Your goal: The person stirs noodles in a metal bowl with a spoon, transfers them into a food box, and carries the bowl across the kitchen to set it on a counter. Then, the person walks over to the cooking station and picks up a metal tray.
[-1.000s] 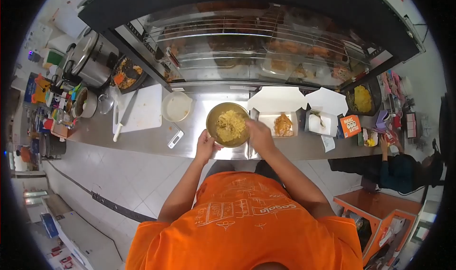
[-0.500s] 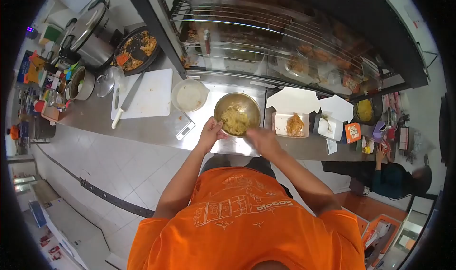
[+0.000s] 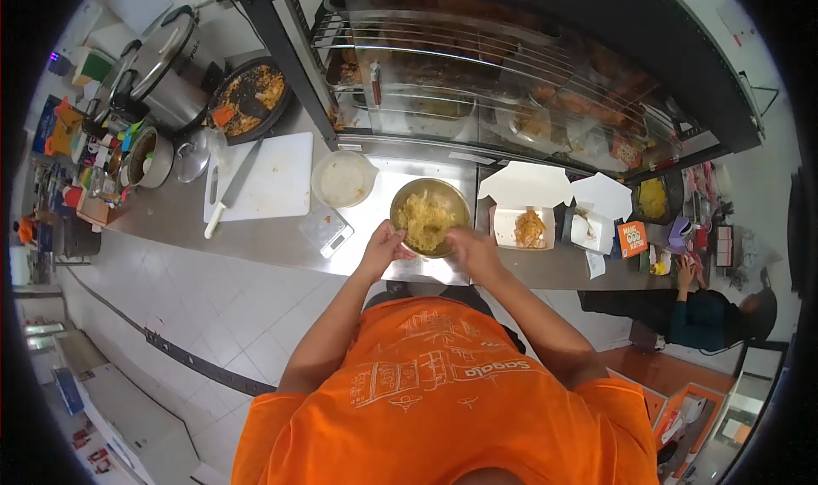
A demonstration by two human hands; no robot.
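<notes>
My left hand (image 3: pixel 383 251) grips metal mixing bowl (image 3: pixel 455 199) of yellow food (image 3: pixel 419 217), between plastic tub (image 3: pixel 343 181) and open takeaway box (image 3: pixel 524 182). My right hand (image 3: pixel 475 251) curls at right rim; cannot tell if gripping anything.

One head-worn view, forward and down

On your counter (image 3: pixel 162 216), a kitchen scale (image 3: pixel 324 228) sits at nine o'clock from your view's centre. Toward ten, a knife (image 3: pixel 237 182) lies on your white cutting board (image 3: pixel 277 174); beyond are a frying pan (image 3: pixel 253 106) and a pressure cooker (image 3: pixel 175 84). A glass-fronted display cabinet (image 3: pixel 494 67) fills your twelve to one. At three, you have an open takeaway box (image 3: pixel 526 181) and an orange carton (image 3: pixel 632 239).
</notes>
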